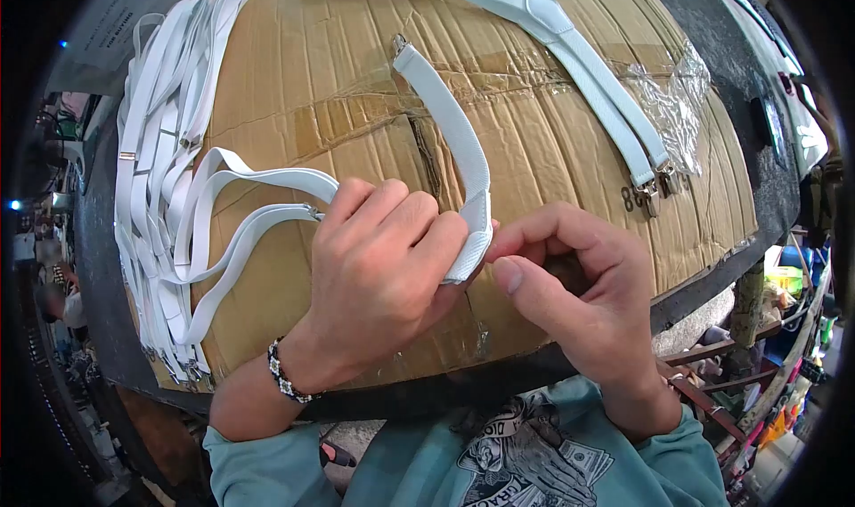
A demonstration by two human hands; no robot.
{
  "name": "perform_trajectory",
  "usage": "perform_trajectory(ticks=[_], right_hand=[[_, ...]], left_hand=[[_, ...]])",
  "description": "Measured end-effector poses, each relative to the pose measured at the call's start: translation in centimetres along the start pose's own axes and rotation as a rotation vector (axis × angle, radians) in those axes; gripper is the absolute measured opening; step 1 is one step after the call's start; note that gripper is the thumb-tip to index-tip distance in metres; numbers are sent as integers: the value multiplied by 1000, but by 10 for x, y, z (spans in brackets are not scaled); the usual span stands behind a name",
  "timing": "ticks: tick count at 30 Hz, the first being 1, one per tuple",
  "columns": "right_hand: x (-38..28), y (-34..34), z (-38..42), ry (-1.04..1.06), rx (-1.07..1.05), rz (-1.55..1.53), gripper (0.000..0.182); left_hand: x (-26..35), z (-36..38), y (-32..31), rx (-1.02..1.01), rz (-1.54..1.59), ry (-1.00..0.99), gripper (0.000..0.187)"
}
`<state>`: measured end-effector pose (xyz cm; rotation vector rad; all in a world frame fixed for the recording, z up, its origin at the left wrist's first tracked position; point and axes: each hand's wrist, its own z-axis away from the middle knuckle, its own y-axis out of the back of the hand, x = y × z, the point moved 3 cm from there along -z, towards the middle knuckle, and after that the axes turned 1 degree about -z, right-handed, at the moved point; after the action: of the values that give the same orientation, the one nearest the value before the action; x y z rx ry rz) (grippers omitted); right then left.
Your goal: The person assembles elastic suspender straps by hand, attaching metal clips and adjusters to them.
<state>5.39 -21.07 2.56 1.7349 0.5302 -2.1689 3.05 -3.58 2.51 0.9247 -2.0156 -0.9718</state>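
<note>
A pair of white elastic suspenders (448, 111) lies partly on the cardboard, one strap end with a metal clip (400, 43) pointing away from me. My left hand (378, 249) is closed around its joined part, with a folded stitched piece showing beside the fingers. Other white straps run out on the left of this hand. My right hand (579, 284) is at the right edge of the folded piece, index finger and thumb curled close together. What lies between those fingertips is too small to make out.
Several white suspenders (151, 160) are heaped along the left side of the cardboard sheet (303, 71). Another pair of suspenders (579, 57) lies at upper right, its clips near crumpled clear plastic (681, 106). The dark table edge (695, 298) runs along the front.
</note>
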Motion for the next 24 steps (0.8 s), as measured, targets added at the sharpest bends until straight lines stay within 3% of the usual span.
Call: perform_trajectory(ticks=[5,9,12,14,20,22,23,24], right_hand=[[-1,-1,0,-36,134,-121,6],[-3,7,-1,-53,251,-163,14],[-3,20,0,-9,70,-136,20],[-5,20,1,39,88,-41,20],[-8,20,-2,147,205,105,5],[-15,15,-3,171,212,148,14],[-14,18,-3,155,166,191,27],[-14,18,-3,155,163,204,26]], left_hand=[[-3,-2,-1,52,137,18,27],[-12,-3,-1,-11,497,156,26],[-18,-4,1,-46,639,216,27],[-18,-4,1,-43,696,250,26],[-18,-3,-1,-27,691,239,21],[-16,-3,-1,-15,622,217,21],[-15,-3,-2,-9,589,206,21],[-13,-3,-2,1,519,175,22]])
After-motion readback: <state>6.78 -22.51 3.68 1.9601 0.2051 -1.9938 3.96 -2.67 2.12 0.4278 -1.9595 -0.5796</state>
